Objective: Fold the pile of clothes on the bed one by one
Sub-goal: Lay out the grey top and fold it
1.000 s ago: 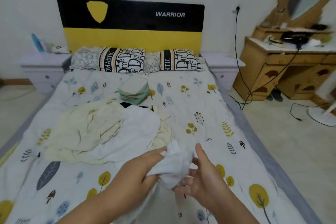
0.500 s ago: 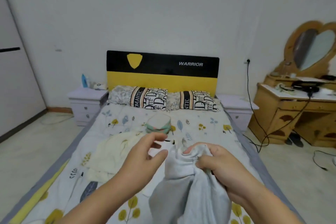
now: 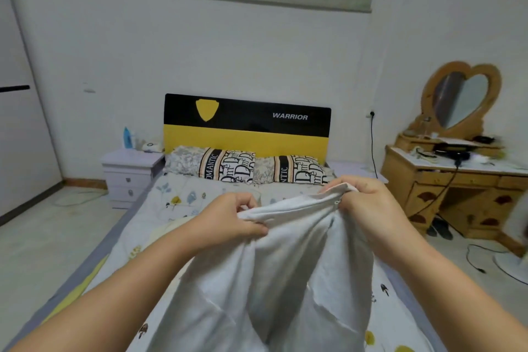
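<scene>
Matt white cloth garment; glossy headboard; varnished wooden dresser.

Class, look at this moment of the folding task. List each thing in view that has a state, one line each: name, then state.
white garment: unfolded, held up by its top edge, hanging down over the bed.
left hand: grips the garment's top edge.
right hand: grips the other end of the top edge.
bed: made, patterned cover spread flat.
pillows: lying against the headboard.
nightstand: drawers closed.
</scene>
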`<action>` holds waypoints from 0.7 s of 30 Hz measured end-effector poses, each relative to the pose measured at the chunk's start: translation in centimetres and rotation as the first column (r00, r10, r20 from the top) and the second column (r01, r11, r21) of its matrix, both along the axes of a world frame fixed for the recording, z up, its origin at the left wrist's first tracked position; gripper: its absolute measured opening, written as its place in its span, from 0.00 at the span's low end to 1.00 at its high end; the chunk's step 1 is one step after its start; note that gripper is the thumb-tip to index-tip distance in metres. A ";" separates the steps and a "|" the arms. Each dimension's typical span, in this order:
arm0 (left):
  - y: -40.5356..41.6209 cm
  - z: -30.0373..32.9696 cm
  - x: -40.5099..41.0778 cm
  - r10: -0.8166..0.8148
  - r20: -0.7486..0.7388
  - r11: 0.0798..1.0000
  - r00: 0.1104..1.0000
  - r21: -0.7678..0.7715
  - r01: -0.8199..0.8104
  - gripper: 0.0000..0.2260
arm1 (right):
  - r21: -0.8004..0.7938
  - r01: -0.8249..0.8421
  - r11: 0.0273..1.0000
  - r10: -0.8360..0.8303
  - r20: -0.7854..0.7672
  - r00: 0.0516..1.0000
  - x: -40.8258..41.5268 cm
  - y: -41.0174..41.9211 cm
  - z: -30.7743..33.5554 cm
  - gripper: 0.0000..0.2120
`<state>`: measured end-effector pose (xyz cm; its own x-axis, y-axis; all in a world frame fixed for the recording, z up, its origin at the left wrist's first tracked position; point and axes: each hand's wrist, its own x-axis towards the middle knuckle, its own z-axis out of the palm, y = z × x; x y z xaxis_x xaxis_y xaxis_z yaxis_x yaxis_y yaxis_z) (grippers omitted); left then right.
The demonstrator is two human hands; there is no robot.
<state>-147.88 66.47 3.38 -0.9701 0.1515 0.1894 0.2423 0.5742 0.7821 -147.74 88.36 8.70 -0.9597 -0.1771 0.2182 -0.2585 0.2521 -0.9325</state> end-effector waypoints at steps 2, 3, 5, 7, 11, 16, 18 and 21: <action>-0.7 -0.5 0.5 0.009 0.153 1.000 0.988 -0.015 -0.007 0.08 | 0.005 0.037 0.999 -0.037 -0.040 0.998 0.3 0.5 0.4 0.17; -0.9 -0.7 0.7 0.020 0.209 1.000 0.978 0.008 -0.022 0.08 | 0.039 0.050 0.998 -0.048 -0.068 0.997 0.3 0.7 0.5 0.15; -1.0 -0.3 1.1 0.042 0.223 0.993 0.974 0.099 -0.065 0.09 | 0.113 0.071 0.991 -0.058 -0.118 0.991 0.2 1.0 0.2 0.12; -1.0 0.8 1.3 0.058 0.186 0.961 0.981 0.254 -0.106 0.13 | 0.152 0.093 0.984 -0.075 -0.120 0.990 0.1 1.2 -0.8 0.09; -0.3 4.0 1.6 -0.008 0.122 0.919 0.993 0.392 -0.040 0.08 | 0.185 0.155 0.970 -0.145 -0.068 0.987 0.1 1.3 -4.2 0.06; 2.0 7.5 2.5 -0.072 -0.033 0.895 0.997 0.440 0.079 0.12 | 0.078 0.236 0.968 -0.237 0.001 0.971 0.9 -0.8 -8.0 0.11; 2.3 8.3 2.7 -0.080 -0.067 0.897 0.995 0.431 0.101 0.10 | 0.068 0.350 0.934 -0.348 -0.047 0.936 1.9 -2.2 -8.9 0.15; 2.1 9.1 2.7 -0.061 -0.093 0.891 0.994 0.444 0.096 0.09 | -0.084 0.296 0.952 -0.300 -0.038 0.953 4.0 -4.5 -10.4 0.15</action>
<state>-145.18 68.61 12.49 -0.9389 0.1087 0.3265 0.3400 0.1451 0.9292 -143.72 83.86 -1.72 -0.9538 0.1342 0.2688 -0.2293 0.2530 -0.9399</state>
